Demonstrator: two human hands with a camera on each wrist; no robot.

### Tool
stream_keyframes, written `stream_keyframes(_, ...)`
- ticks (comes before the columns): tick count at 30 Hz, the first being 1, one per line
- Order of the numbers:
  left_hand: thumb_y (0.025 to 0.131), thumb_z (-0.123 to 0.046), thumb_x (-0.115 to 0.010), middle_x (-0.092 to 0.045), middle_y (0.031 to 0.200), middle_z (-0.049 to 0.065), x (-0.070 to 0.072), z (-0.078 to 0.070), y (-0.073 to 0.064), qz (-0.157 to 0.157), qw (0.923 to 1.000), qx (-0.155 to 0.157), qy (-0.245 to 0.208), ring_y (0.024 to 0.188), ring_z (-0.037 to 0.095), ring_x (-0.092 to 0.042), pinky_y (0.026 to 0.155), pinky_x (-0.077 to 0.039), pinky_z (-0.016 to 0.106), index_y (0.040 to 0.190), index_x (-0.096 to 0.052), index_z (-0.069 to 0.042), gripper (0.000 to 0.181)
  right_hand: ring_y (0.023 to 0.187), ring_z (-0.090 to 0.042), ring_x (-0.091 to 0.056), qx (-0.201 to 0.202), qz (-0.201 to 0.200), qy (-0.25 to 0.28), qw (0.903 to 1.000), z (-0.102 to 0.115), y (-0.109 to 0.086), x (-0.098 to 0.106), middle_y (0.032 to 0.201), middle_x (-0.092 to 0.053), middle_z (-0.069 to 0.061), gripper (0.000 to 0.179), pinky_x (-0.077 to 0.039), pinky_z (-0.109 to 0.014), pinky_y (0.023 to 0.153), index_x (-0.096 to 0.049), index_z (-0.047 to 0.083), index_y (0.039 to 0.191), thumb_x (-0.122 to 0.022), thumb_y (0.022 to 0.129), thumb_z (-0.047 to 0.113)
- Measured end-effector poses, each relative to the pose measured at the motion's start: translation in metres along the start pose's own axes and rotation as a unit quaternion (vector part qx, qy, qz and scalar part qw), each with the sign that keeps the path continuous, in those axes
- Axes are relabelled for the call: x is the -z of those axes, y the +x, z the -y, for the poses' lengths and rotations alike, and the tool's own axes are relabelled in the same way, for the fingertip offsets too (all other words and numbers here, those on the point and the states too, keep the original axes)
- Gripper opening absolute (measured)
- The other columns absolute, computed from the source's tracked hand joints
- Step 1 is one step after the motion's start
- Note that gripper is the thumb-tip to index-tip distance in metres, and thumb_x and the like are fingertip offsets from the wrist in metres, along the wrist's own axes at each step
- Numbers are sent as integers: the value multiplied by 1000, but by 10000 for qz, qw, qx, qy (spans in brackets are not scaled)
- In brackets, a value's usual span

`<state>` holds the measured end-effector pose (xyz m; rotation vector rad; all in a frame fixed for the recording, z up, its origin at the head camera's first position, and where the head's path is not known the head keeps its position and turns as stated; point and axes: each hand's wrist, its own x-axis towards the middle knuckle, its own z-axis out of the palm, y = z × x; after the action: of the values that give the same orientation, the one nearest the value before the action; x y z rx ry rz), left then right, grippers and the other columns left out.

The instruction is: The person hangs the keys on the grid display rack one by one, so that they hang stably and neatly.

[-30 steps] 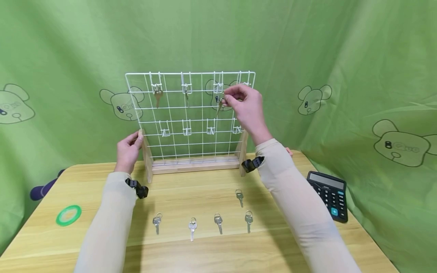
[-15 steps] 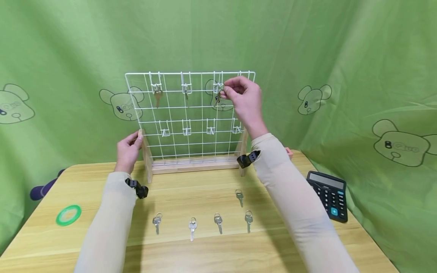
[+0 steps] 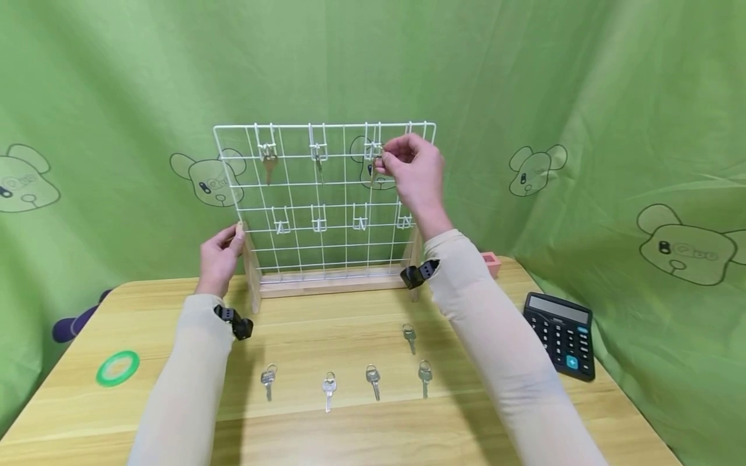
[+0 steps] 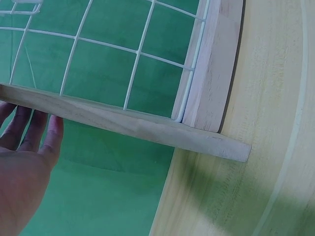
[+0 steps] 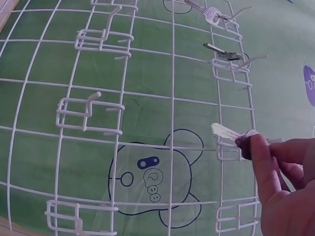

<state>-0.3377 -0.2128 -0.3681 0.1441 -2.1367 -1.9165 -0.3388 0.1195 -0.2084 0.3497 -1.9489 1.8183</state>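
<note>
My right hand pinches a key by its head at the third hook of the top row. Whether the ring is over the hook is hidden by the fingers. The hooks are on a white wire grid rack held in a wooden stand. A brownish key and a silver key hang from the first two top hooks. My left hand grips the top of the stand's left wooden post, fingers behind it. Lower-row hooks hold nothing.
Several keys with rings lie on the wooden table, among them one key nearer the rack. A black calculator sits at the right and a green tape roll at the left. A pink box stands behind the right arm.
My right hand has shifted slightly left, bringing the key to the third top hook, and the key now hangs more upright. The left hand keeps its place on the post.
</note>
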Motion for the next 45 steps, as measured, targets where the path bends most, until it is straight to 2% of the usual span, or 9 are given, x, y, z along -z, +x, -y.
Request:
stream_keyframes(6,103,-26,-53,-49,141,17,1,2,0,18,9999,-138,55,126,28,-47,106,-43,32,146,-44,-6,49,84,-21,-62,281,152,-891,9955,-7,-12,6,97,-65,-11,19,-59,-26,75,-64,-5,108,-66,89,-7)
stream_keyframes(10,103,-27,-52,-48,143,16,1,4,0,20,9999,-113,43,127,27,-46,106,-43,32,147,-43,-7,49,87,-19,-61,331,384,-1398,9889,-15,-23,14,99,-65,-8,17,-56,-26,78,-65,-1,107,-67,90,-1)
stream_keyframes(16,103,-27,-52,-48,143,16,2,3,0,71,9999,-130,10,127,27,-46,106,-43,32,147,-42,-8,49,92,-19,-59,172,976,-1853,9777,-30,-43,28,101,-64,-7,17,-53,-30,83,-65,3,108,-67,91,3)
stream_keyframes(20,103,-27,-52,-47,143,17,3,1,1,129,9998,-175,-19,128,27,-46,107,-43,32,147,-42,-7,50,94,-20,-59,147,1481,-2140,9654,-40,-53,36,102,-64,-5,16,-53,-33,85,-66,4,107,-68,92,6)
stream_keyframes(26,102,-27,-53,-44,146,17,3,0,1,217,9995,-80,-211,131,29,-44,106,-43,32,148,-41,-8,51,94,-22,-60,-75,2109,-2312,9497,-56,-69,51,101,-64,-6,16,-55,-35,84,-65,5,108,-68,92,9)
stream_keyframes(31,102,-26,-54,-44,146,18,4,-1,0,187,9994,-26,-279,132,30,-44,106,-44,32,147,-42,-8,50,93,-24,-61,-282,2600,-2483,9327,-72,-81,61,100,-64,-6,17,-56,-36,82,-66,4,108,-68,92,7)
stream_keyframes(35,102,-26,-54,-44,147,17,5,-1,-1,154,9995,17,-269,132,30,-44,106,-44,31,148,-42,-9,51,91,-21,-61,-269,2888,-2618,9205,-83,-89,69,98,-65,-4,14,-56,-35,80,-67,8,105,-69,91,9)
stream_keyframes(38,102,-26,-54,-44,147,18,5,-1,0,151,9996,29,-245,132,30,-44,106,-44,31,148,-42,-8,50,91,-20,-61,-219,3012,-2614,9168,-91,-96,75,96,-65,-3,13,-56,-35,80,-68,9,104,-69,91,10)
stream_keyframes(45,102,-26,-54,-43,147,16,3,-1,1,200,9995,66,-253,132,29,-43,107,-42,32,148,-41,-10,51,89,-20,-61,-294,3210,-2414,9153,-116,-112,89,94,-65,-3,12,-56,-33,78,-68,7,103,-69,91,7)
